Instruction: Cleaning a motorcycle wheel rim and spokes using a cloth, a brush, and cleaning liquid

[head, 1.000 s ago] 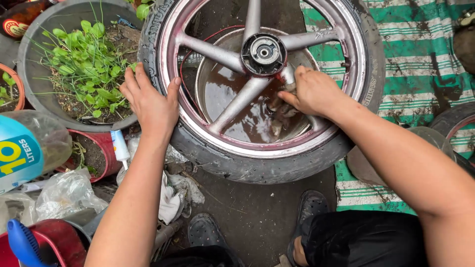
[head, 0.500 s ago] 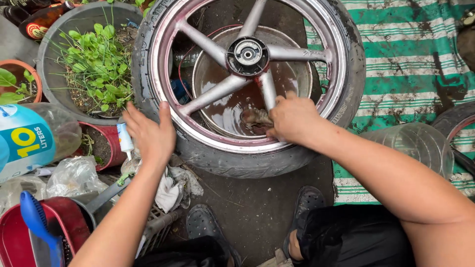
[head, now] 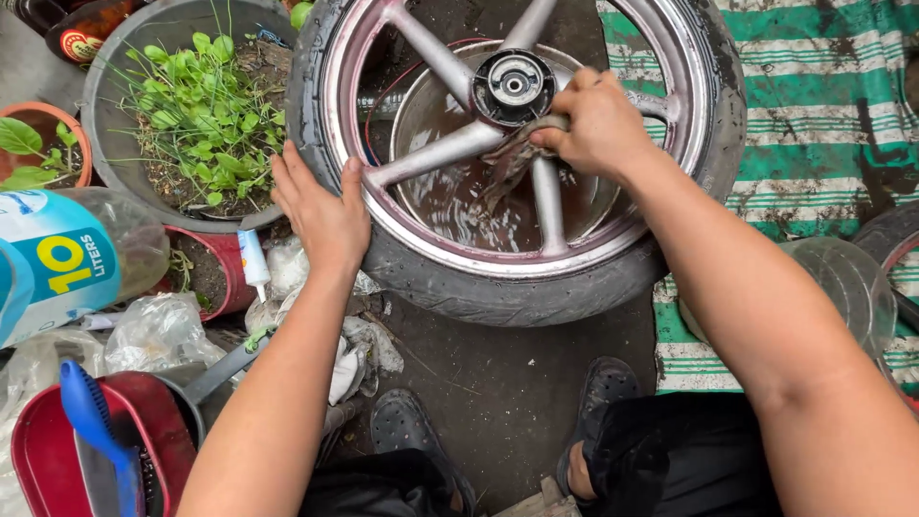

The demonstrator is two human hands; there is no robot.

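Observation:
A motorcycle wheel (head: 517,278) with a black tyre and a silver, pink-tinged spoked rim lies flat over a metal basin of brown water (head: 450,206). My left hand (head: 321,206) rests flat on the tyre's near-left edge, fingers spread. My right hand (head: 598,120) grips a wet, dirty rag (head: 512,158) and presses it against a spoke beside the black hub (head: 514,86).
A grey tub of green plants (head: 182,105) stands at the left. Near it are a large clear water bottle (head: 67,258), plastic bags, a small tube, and a red basin with a blue-handled brush (head: 91,421). A green striped mat (head: 823,124) lies at the right. My shoes rest on dark ground.
My right hand has moved with the rag from the lower spoke up toward the hub. My left hand has stayed on the tyre's left edge. The view has shifted slightly.

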